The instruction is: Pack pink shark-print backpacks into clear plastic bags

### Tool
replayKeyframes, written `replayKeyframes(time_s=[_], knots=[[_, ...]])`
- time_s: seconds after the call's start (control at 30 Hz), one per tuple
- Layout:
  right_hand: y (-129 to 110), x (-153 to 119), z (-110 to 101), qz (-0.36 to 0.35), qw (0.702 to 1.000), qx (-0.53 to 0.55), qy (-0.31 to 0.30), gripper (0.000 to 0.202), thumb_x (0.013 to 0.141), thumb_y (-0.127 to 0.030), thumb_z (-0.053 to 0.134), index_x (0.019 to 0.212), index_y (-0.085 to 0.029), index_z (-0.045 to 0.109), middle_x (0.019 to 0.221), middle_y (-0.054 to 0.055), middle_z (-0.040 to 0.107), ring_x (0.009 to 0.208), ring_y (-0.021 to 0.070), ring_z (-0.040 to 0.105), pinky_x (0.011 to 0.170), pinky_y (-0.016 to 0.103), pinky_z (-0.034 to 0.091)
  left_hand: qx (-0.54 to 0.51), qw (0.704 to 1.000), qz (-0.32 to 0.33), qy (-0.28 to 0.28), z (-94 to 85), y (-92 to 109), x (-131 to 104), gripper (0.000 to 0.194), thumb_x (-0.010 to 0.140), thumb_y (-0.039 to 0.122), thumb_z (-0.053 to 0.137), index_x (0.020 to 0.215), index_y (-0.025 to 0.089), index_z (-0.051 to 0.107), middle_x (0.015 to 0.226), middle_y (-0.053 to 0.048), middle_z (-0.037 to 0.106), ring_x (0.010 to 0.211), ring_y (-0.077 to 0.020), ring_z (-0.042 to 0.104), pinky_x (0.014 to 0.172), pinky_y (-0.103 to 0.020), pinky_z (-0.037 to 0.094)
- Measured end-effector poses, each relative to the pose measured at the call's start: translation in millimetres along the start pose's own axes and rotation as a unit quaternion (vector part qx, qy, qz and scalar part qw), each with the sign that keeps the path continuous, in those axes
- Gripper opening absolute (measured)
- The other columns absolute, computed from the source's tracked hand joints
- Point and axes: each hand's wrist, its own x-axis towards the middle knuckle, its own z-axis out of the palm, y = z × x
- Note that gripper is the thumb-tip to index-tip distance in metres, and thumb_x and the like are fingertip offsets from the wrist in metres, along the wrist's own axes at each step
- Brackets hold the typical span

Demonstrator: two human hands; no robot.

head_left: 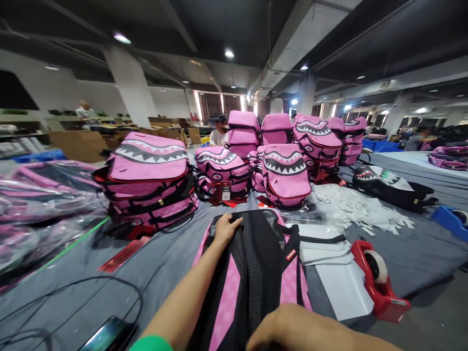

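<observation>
Backpack (256, 278) lies back-side up on the grey table (164, 258), straps and black mesh panel facing the camera, pink sides showing, top end pointing away from the person. Right hand (292, 329) sits at the near end, bottom edge of frame, knuckles up; fingers curl down over the bag's lower edge, so grip looks closed on the fabric, but fingertips are hidden. Left hand (226, 228) reaches to the far end, fingers bent over the top rim near the handle, partly closed, pressing or gripping it; palm down.

Judgement on doing it well: keep both ends pinned so the bag stays flat and straight, keep the shoulder straps lying on the back panel instead of trapped underneath, and pull evenly from both ends so it does not twist.

Near left: phone (106, 334) and black cables (73, 292) on the cloth. Right of the bag: white sheets (343, 287) and a red tape dispenser (380, 282), close beside but not touching the bag as far as I can tell. Further out: a pile of white paper tags (358, 207), a red strip (124, 253), and bagged pink items in clear plastic (44, 204) at left. Beyond: stacks of pink shark-mouth backpacks (149, 180) across the table, one black one (387, 183) at right. Far back: a seated person (219, 131) behind the stacks, cardboard boxes (80, 144), pillars.
</observation>
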Motion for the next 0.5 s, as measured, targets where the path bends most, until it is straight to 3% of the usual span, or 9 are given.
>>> replayKeyframes(time_s=[0.07, 0.13, 0.17, 0.23, 0.33, 0.43, 0.5], knots=[[21.0, -12.0, -33.4, 0.053, 0.988, 0.003, 0.145, 0.022, 0.091, -0.041, 0.061, 0.087, -0.021, 0.068, 0.076, -0.001, 0.068, 0.069, 0.0130, 0.063, 0.065, 0.020, 0.044, 0.049, 0.998, 0.035, 0.027, 4.4, -3.9, -2.0, 0.020, 0.068, 0.029, 0.074, 0.063, 0.020, 0.057, 0.087, -0.009, 0.065, 0.103, -0.0339, 0.060, 0.089, -0.041, 0.047], [56.9, -10.0, -71.1, 0.173, 0.922, -0.008, 0.346, 0.025, 0.092, -0.044, 0.057, 0.086, -0.021, 0.064, 0.066, -0.001, 0.062, 0.058, 0.0130, 0.058, 0.062, 0.023, 0.043, 0.084, 0.993, 0.070, 0.045, 3.8, -0.9, -4.6, 0.018, 0.072, 0.027, 0.072, 0.086, 0.017, 0.064, 0.111, -0.015, 0.063, 0.121, -0.0387, 0.050, 0.101, -0.049, 0.039], [77.0, -4.5, -87.5, 0.240, 0.884, 0.019, 0.401, 0.026, 0.092, -0.044, 0.056, 0.084, -0.020, 0.061, 0.062, -0.002, 0.059, 0.054, 0.0126, 0.056, 0.060, 0.023, 0.042, 0.098, 0.990, 0.095, 0.046, 3.9, 2.7, -6.7, 0.026, 0.076, 0.027, 0.070, 0.099, 0.016, 0.064, 0.121, -0.017, 0.060, 0.128, -0.0396, 0.044, 0.105, -0.052, 0.035], [113.1, 12.2, -110.0, 0.324, 0.843, 0.090, 0.419, 0.034, 0.091, -0.051, 0.056, 0.078, -0.020, 0.056, 0.051, -0.003, 0.053, 0.044, 0.0129, 0.050, 0.051, 0.024, 0.037, 0.116, 0.980, 0.163, 0.014, 8.5, 12.0, -13.4, 0.031, 0.083, 0.026, 0.064, 0.113, 0.017, 0.062, 0.131, -0.018, 0.056, 0.133, -0.0373, 0.039, 0.110, -0.054, 0.030], [140.2, 40.1, -121.3, 0.328, 0.838, 0.141, 0.413, 0.044, 0.086, -0.062, 0.055, 0.072, -0.021, 0.050, 0.044, -0.006, 0.042, 0.038, 0.0121, 0.043, 0.044, 0.022, 0.031, 0.121, 0.950, 0.272, -0.100, 31.0, 26.5, -26.6, 0.021, 0.084, 0.020, 0.064, 0.105, 0.023, 0.066, 0.117, -0.010, 0.066, 0.121, -0.0287, 0.052, 0.107, -0.046, 0.037], [133.4, 53.4, -126.1, 0.266, 0.835, 0.145, 0.459, 0.044, 0.084, -0.065, 0.051, 0.077, -0.021, 0.048, 0.049, -0.008, 0.038, 0.042, 0.0109, 0.040, 0.043, 0.022, 0.031, 0.103, 0.920, 0.332, -0.180, 60.8, 39.9, -33.8, 0.031, 0.077, 0.010, 0.064, 0.104, 0.025, 0.068, 0.109, -0.004, 0.070, 0.109, -0.0223, 0.061, 0.099, -0.038, 0.045], [117.5, 51.2, -130.7, 0.202, 0.835, 0.126, 0.497, 0.042, 0.081, -0.064, 0.052, 0.086, -0.022, 0.049, 0.053, -0.009, 0.037, 0.044, 0.0104, 0.038, 0.043, 0.022, 0.030, 0.085, 0.914, 0.350, -0.186, 74.7, 49.3, -32.2, 0.044, 0.076, 0.002, 0.054, 0.114, 0.024, 0.065, 0.113, -0.006, 0.068, 0.110, -0.0216, 0.060, 0.100, -0.039, 0.044]])
